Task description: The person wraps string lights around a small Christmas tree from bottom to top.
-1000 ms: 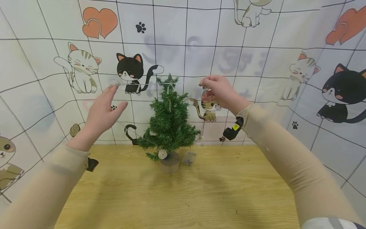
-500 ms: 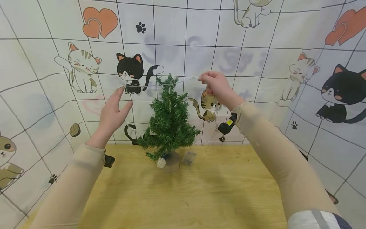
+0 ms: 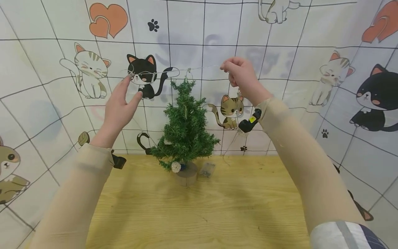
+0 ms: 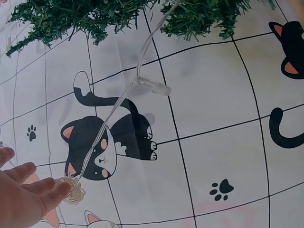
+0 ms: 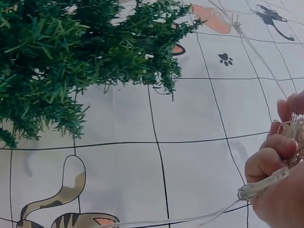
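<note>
Both hands hold up a string of lights (image 3: 199,68) on clear wire, stretched just above the tip of a small artificial Christmas tree (image 3: 186,128). My left hand (image 3: 119,103) has its fingers straight and its thumb apart. Its fingertips touch a woven ball (image 4: 73,191) on the strand, and a small clear bulb (image 4: 154,86) hangs along that wire. My right hand (image 3: 244,77) pinches the wire between thumb and index finger, with more woven, looped material (image 5: 293,135) tucked in its curled fingers. A pale bulb holder (image 5: 261,185) lies against this hand, its wire trailing down.
The tree's round wooden base (image 3: 186,178) stands on a wood-grain table (image 3: 199,214) near the back wall. Beside the base are another woven ball (image 3: 176,167) and a clear flat box (image 3: 207,169). A cat-print cloth (image 3: 273,138) covers the walls.
Both hands rise, lifting the strand from across the treetop to just above it. The left hand has also come inward. Wire now hangs below the right hand.
</note>
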The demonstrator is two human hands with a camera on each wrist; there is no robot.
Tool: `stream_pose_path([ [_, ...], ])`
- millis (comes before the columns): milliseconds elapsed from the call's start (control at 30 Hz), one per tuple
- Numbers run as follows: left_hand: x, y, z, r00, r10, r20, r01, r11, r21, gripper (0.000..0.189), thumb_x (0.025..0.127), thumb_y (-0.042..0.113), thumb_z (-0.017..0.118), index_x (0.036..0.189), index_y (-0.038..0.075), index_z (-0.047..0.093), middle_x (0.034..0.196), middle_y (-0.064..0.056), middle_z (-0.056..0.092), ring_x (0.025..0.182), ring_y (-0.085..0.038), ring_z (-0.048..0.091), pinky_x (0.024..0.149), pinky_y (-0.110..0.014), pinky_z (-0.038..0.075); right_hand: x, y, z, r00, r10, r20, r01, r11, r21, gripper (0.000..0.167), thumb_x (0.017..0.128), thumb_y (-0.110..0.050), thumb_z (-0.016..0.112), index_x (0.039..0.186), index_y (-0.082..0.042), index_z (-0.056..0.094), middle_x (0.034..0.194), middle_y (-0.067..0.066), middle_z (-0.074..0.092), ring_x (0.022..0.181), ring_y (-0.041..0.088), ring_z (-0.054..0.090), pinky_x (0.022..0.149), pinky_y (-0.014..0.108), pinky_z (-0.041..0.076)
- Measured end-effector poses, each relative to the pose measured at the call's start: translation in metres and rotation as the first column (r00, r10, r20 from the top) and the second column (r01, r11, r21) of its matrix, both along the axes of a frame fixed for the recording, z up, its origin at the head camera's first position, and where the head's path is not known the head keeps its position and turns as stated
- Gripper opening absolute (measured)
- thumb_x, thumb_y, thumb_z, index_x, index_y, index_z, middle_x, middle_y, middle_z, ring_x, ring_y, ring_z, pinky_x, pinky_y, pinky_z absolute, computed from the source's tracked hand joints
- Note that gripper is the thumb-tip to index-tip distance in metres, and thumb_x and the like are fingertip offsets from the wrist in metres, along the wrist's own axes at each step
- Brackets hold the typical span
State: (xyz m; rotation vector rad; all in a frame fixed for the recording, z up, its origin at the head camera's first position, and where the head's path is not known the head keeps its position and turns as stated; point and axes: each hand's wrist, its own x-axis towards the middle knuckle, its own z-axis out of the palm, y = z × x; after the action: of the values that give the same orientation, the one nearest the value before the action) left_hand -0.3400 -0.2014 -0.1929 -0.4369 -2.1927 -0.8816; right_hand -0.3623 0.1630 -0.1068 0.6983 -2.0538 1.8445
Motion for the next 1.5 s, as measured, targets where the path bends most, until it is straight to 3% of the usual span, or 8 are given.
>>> stream_pose_path([
  [233, -0.017, 0.001, 0.002, 0.987, -0.074, 0.144, 0.071, 0.997, 0.027, 0.069, 0.100, 0.046, 0.045, 0.157, 0.023, 0.013, 0.160, -0.002, 0.015, 0.146, -0.022, 0.012, 0.115, -0.049, 0.013, -0.014, -0.004, 0.004, 0.991, 0.062, 0.115, -0.044, 0.988, -0.151, 0.013, 0.094, -0.005, 0.054, 0.083, 0.000, 0.060, 0.068, 0.004, 0.044, 0.042, 0.010, 0.020, 0.041, 0.023, 0.019],
  [467, -0.036, 0.006, -0.008, 0.962, -0.169, 0.213, 0.164, 0.986, 0.042, 0.068, 0.100, 0.048, 0.045, 0.156, 0.034, 0.010, 0.161, 0.004, 0.011, 0.147, -0.021, 0.009, 0.115, -0.050, 0.011, -0.032, -0.003, 0.001, 0.873, 0.397, 0.282, -0.202, 0.822, -0.533, 0.017, 0.098, -0.009, 0.041, 0.082, -0.008, 0.045, 0.071, 0.001, 0.043, 0.043, 0.008, 0.026, 0.040, 0.019, 0.016],
  [600, -0.041, 0.009, -0.011, 0.933, -0.206, 0.294, 0.194, 0.979, 0.068, 0.068, 0.100, 0.050, 0.042, 0.156, 0.035, 0.006, 0.161, 0.005, 0.005, 0.147, -0.023, 0.004, 0.115, -0.053, 0.008, -0.039, -0.005, -0.005, 0.854, 0.451, 0.260, -0.217, 0.763, -0.608, 0.018, 0.100, -0.011, 0.039, 0.083, -0.008, 0.045, 0.099, 0.007, 0.057, 0.054, 0.013, 0.043, 0.041, 0.019, 0.027],
  [733, -0.046, 0.012, -0.015, 0.883, -0.297, 0.364, 0.256, 0.954, 0.156, 0.066, 0.102, 0.049, 0.037, 0.155, 0.036, 0.000, 0.162, 0.005, -0.001, 0.147, -0.026, 0.001, 0.114, -0.055, 0.005, -0.045, -0.011, -0.011, 0.845, 0.497, 0.196, -0.269, 0.712, -0.648, 0.023, 0.100, -0.010, 0.040, 0.079, -0.006, 0.047, 0.141, 0.013, 0.049, 0.104, 0.027, 0.061, 0.077, 0.030, 0.052],
  [833, -0.052, 0.014, -0.020, 0.851, -0.360, 0.382, 0.305, 0.931, 0.198, 0.064, 0.104, 0.046, 0.033, 0.156, 0.033, -0.002, 0.162, 0.006, -0.005, 0.147, -0.024, -0.002, 0.114, -0.055, 0.004, -0.051, -0.016, -0.016, 0.836, 0.532, 0.136, -0.334, 0.690, -0.642, 0.026, 0.100, -0.008, 0.040, 0.076, -0.004, 0.048, 0.151, 0.015, 0.037, 0.134, 0.031, 0.041, 0.107, 0.043, 0.036],
  [933, -0.057, 0.016, -0.026, 0.854, -0.359, 0.377, 0.329, 0.933, 0.144, 0.063, 0.105, 0.045, 0.030, 0.157, 0.025, 0.001, 0.162, 0.001, -0.004, 0.147, -0.024, -0.004, 0.114, -0.054, 0.003, -0.056, -0.020, -0.021, 0.853, 0.510, 0.109, -0.366, 0.735, -0.571, 0.023, 0.102, -0.008, 0.038, 0.081, -0.005, 0.046, 0.154, 0.011, 0.034, 0.142, 0.028, 0.029, 0.114, 0.044, 0.021],
  [1133, -0.064, 0.021, -0.037, 0.914, -0.252, 0.318, 0.290, 0.954, -0.079, 0.062, 0.106, 0.042, 0.028, 0.156, 0.009, 0.015, 0.161, -0.015, 0.008, 0.147, -0.035, 0.002, 0.115, -0.053, 0.002, -0.065, -0.019, -0.031, 0.929, 0.355, 0.107, -0.298, 0.886, -0.355, 0.012, 0.104, -0.014, 0.039, 0.094, -0.007, 0.038, 0.155, 0.001, 0.032, 0.143, 0.020, 0.024, 0.115, 0.044, 0.018],
  [1500, -0.067, 0.023, -0.051, 0.915, -0.169, 0.367, 0.245, 0.954, -0.170, 0.063, 0.106, 0.044, 0.028, 0.153, 0.004, 0.024, 0.159, -0.018, 0.014, 0.145, -0.038, 0.008, 0.115, -0.053, 0.004, -0.077, -0.012, -0.056, 0.958, 0.228, 0.171, -0.179, 0.948, -0.262, 0.016, 0.106, -0.017, 0.040, 0.097, -0.003, 0.041, 0.156, -0.002, 0.029, 0.143, 0.020, 0.023, 0.114, 0.046, 0.021],
])
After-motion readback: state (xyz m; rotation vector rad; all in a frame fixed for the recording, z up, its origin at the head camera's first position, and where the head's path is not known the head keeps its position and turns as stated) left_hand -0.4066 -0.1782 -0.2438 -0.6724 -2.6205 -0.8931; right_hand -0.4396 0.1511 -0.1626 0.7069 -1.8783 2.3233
